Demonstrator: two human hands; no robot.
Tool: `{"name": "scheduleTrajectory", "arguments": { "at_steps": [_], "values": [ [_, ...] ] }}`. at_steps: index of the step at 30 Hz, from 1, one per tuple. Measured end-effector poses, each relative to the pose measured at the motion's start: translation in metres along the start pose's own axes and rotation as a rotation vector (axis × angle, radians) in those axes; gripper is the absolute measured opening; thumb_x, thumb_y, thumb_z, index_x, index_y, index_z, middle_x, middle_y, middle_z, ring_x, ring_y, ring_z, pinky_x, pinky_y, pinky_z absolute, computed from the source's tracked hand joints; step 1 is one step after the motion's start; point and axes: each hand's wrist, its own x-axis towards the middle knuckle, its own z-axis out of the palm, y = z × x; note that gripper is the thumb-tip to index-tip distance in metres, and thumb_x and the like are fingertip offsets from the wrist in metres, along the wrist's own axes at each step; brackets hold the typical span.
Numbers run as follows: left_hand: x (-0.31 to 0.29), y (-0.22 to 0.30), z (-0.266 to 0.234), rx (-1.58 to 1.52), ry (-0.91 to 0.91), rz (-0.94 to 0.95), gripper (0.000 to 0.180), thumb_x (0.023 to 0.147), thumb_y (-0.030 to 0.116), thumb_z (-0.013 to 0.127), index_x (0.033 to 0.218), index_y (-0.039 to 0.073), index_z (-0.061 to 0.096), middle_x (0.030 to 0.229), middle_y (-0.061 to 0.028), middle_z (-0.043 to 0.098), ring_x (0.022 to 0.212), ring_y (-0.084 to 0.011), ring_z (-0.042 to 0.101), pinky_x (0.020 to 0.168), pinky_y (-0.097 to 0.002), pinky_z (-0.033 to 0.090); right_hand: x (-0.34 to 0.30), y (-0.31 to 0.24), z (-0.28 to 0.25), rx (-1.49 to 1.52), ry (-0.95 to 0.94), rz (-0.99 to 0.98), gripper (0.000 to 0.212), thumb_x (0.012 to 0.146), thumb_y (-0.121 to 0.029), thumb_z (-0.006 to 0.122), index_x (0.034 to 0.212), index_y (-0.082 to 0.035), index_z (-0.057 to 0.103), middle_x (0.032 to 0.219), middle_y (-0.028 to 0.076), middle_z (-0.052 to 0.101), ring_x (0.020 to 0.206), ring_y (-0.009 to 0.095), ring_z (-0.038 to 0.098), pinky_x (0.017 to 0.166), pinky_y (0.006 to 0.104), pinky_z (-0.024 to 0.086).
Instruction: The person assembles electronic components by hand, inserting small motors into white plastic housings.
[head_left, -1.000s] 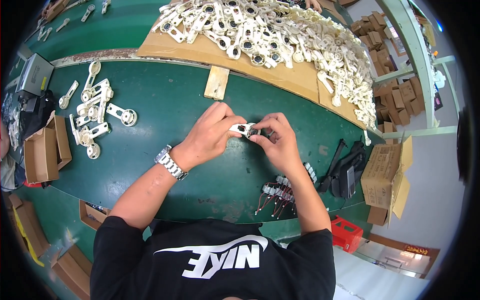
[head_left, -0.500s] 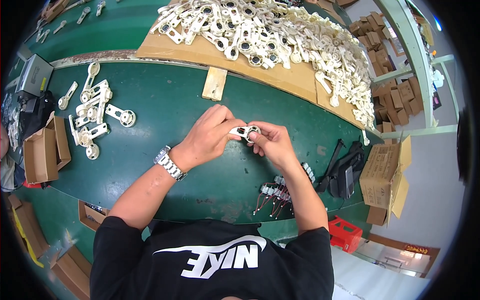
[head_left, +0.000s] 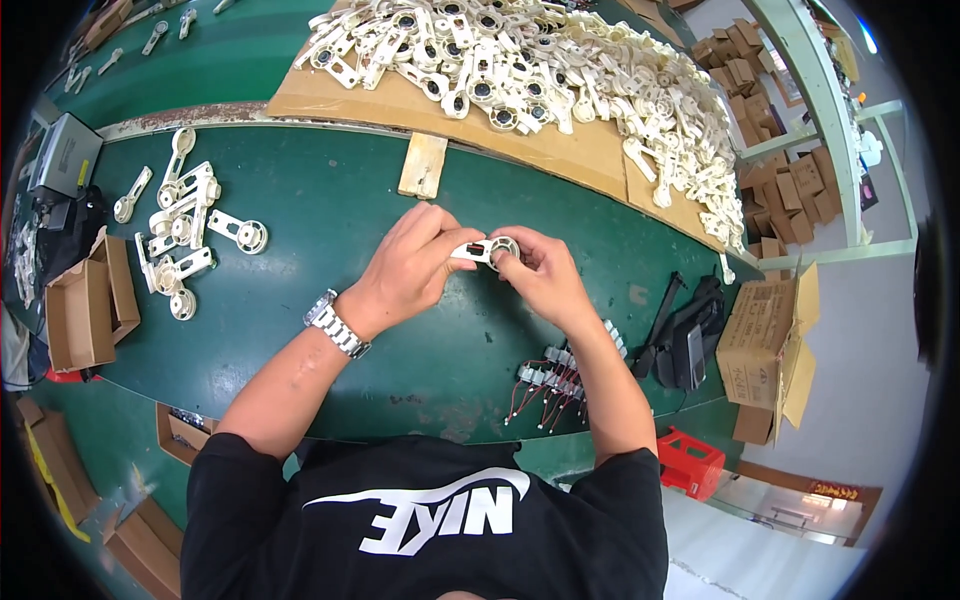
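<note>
Over the middle of the green bench, my left hand point(head_left: 405, 262) pinches the slotted handle end of a white plastic housing point(head_left: 473, 250). A dark reddish part shows inside its slot. At the other end, my right hand point(head_left: 545, 278) grips the round ring, with the thumb pressed into it. The fingertips beneath the housing are partly hidden. Several similar white housings point(head_left: 203, 195) lie in a loose group to the left. Close to my right forearm sit several small grey motors point(head_left: 540, 377) with red wires. A small wooden block point(head_left: 423, 168) lies beyond my hands.
A large heap of white housings point(head_left: 560, 70) covers a cardboard sheet point(head_left: 380, 108) at the back. A small open carton point(head_left: 82, 318) stands at the left edge. At right are a black bag point(head_left: 690, 345), an open cardboard box point(head_left: 755, 355) and a red stool point(head_left: 690, 464).
Both hands have lifted slightly with the housing, and its ring has tipped upward. My right thumb has shifted within the ring. The whole view has moved a little.
</note>
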Motion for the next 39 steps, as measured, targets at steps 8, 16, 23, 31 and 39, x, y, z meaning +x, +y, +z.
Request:
{"name": "scheduleTrajectory", "arguments": {
  "at_steps": [8,16,23,31,39],
  "values": [
    [0.016,0.021,-0.049,0.439,-0.007,-0.318,0.039,0.085,0.014,0.081,0.117,0.005,0.061,0.112,-0.0144,0.058,0.109,-0.0363,0.056,0.093,-0.0465,0.05,0.036,-0.028,-0.048,0.225,0.045,0.166,0.023,0.099,-0.026,0.076,0.111,-0.007,0.074,0.075,-0.007,0.064,0.059,0.002,0.048,0.051,0.0209,0.036],
    [-0.037,-0.005,-0.192,1.101,-0.406,-0.449,0.052,0.069,-0.011,0.076,0.115,0.011,0.066,0.124,-0.0119,0.055,0.122,-0.036,0.05,0.1,-0.0472,0.045,0.091,-0.033,-0.122,0.471,0.241,0.037,0.027,0.101,-0.03,0.072,0.108,-0.004,0.07,0.072,0.0,0.058,0.067,0.011,0.055,0.063,0.0283,0.045],
    [-0.047,-0.021,-0.197,0.91,-0.216,-0.344,0.031,0.085,-0.002,0.071,0.112,0.007,0.058,0.12,-0.0142,0.059,0.124,-0.0368,0.053,0.103,-0.0477,0.041,0.008,-0.037,-0.102,-0.415,0.015,-0.196,0.038,0.099,-0.015,0.07,0.135,-0.005,0.066,0.118,0.011,0.074,0.103,0.021,0.068,0.087,0.0364,0.054],
    [-0.01,0.012,-0.075,0.234,-0.107,-0.381,0.026,0.095,0.001,0.067,0.12,0.004,0.059,0.112,-0.0186,0.066,0.106,-0.0397,0.065,0.092,-0.0418,0.052,-0.127,0.005,-0.117,-0.775,-0.074,0.048,0.038,0.081,0.008,0.069,0.117,-0.005,0.071,0.111,0.018,0.065,0.11,0.04,0.062,0.096,0.047,0.052],
    [-0.004,0.016,-0.009,0.108,-0.219,-0.261,0.022,0.095,0.005,0.068,0.115,0.003,0.059,0.109,-0.015,0.065,0.102,-0.0374,0.061,0.09,-0.0433,0.049,-0.128,0.039,-0.124,-0.569,0.08,0.221,0.032,0.079,-0.012,0.089,0.099,0.001,0.068,0.09,0.012,0.062,0.083,0.026,0.062,0.074,0.0377,0.051]
  ]
}}
